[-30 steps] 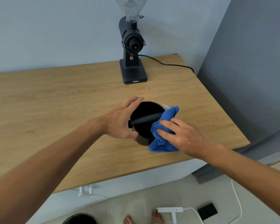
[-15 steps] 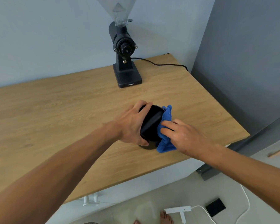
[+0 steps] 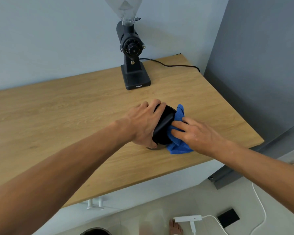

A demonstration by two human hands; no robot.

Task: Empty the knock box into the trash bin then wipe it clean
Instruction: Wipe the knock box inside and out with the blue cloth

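Head view | left hand [image 3: 143, 123] grip clasps knock box [image 3: 163, 128], hiding its side | right hand [image 3: 196, 134] grip presses blue cloth [image 3: 178, 146] inside

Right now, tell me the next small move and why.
Probably sweep the cloth around the inner wall: the right hand presses it into the box, which the left hand grips tilted on the counter.

Matt black knock box [image 3: 163, 126], blue cloth [image 3: 177, 146] — wood-grain table [image 3: 75, 116]
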